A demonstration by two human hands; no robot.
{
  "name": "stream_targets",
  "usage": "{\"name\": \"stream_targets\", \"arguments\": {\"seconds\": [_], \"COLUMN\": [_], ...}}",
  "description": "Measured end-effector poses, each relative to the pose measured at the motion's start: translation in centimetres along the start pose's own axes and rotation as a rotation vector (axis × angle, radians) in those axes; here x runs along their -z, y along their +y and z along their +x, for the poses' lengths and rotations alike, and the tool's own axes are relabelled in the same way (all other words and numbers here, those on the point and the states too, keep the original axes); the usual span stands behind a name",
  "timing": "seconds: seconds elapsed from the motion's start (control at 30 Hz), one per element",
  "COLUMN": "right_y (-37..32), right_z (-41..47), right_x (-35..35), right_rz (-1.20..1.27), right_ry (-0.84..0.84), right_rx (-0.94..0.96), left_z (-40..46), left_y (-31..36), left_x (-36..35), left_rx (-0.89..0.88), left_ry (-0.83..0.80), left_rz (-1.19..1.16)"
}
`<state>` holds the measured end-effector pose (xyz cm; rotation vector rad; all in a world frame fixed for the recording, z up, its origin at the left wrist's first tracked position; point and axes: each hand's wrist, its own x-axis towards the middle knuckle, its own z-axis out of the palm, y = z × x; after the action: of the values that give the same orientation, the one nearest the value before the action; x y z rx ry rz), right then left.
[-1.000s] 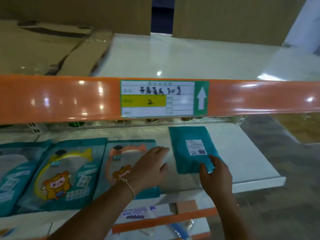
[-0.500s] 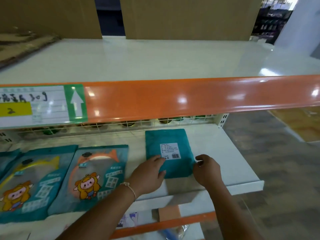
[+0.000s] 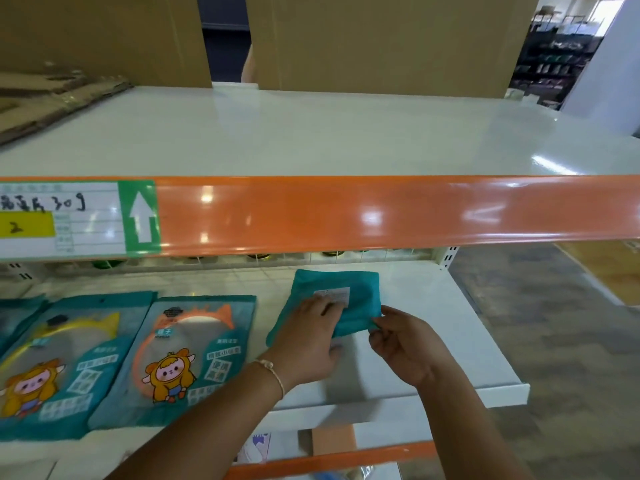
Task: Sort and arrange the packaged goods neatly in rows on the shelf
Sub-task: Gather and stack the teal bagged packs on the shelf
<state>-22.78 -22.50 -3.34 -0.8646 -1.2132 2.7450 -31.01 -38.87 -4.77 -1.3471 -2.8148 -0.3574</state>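
I've got the teal pack [image 3: 360, 299] label-up on the shelf [image 3: 450, 327], just right of 2 front-up packs [image 3: 194, 355]. Left hand [image 3: 308, 337] lies on its near-left part, fingers fairly straight; right hand [image 3: 401, 341] pinches the near-right corner. Long axis runs front-to-back, approx. Both hands equally near.

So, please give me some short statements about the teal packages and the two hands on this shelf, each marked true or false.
1. The plain teal package with a white label lies label side up. True.
2. The right hand rests idle on the white lower shelf. False: it pinches that package's corner.
3. The left hand touches the same package. True.
4. The teal package with an orange headband stands upright. False: it lies flat.
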Motion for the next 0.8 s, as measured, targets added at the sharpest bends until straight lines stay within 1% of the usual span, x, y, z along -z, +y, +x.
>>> {"name": "stream_targets", "arguments": {"seconds": [0.03,0.1,0.27,0.33,0.37,0.4,0.47,0.5,0.57,0.63,0.7,0.73,0.77,0.8], "right_y": [-0.1,-0.1,0.5,0.8,0.9,1.2,1.7,2.2,3.4,4.6,5.4,5.6,5.7,5.8], "right_z": [-0.1,-0.5,-1.0,-1.3,-1.4,-1.6,-1.7,-1.8,-1.8,-1.8,-1.9,-2.0,-2.1,-2.3], "right_x": [-0.5,-1.3,-2.0,-2.1,-2.1,-2.1,-1.7,-1.6,-1.4,-1.5,-1.9,-2.3,-2.7,-3.1], "right_rz": [-0.004,-0.024,-0.088,-0.084,-0.066,-0.043,-0.029,-0.043,-0.12,-0.234,-0.304,-0.314,-0.313,-0.31], "right_ry": [-0.049,-0.093,-0.099,-0.105,-0.117,-0.126,-0.107,-0.086,-0.05,-0.009,-0.007,-0.022,-0.035,-0.034], "right_rx": [0.006,0.043,0.116,0.123,0.126,0.13,0.112,0.098,0.066,0.042,0.065,0.1,0.147,0.204], "left_z": [0.1,0.4,0.8,0.4,0.2,0.0,-0.5,-0.7,-0.9,-1.0,-1.3,-1.6,-2.0,-2.3], "left_y": [-0.1,-0.3,-1.1,-1.4,-1.6,-1.8,-2.3,-2.5,-2.5,-2.4,-2.3,-2.1,-1.9,-1.8], "left_x": [0.2,0.8,2.3,2.6,2.8,2.9,3.5,3.9,4.4,4.7,4.8,4.9,4.9,4.7], "left_rx": [0.003,0.023,0.051,0.046,0.06,0.089,0.176,0.239,0.422,0.613,0.773,0.828,0.863,0.882], "left_ry": [0.038,0.098,0.094,0.111,0.134,0.17,0.323,0.401,0.476,0.473,0.421,0.377,0.328,0.293], "left_rz": [0.032,0.084,0.201,0.178,0.121,0.033,-0.208,-0.324,-0.64,-1.128,-1.619,-1.81,-1.935,-1.996]}}
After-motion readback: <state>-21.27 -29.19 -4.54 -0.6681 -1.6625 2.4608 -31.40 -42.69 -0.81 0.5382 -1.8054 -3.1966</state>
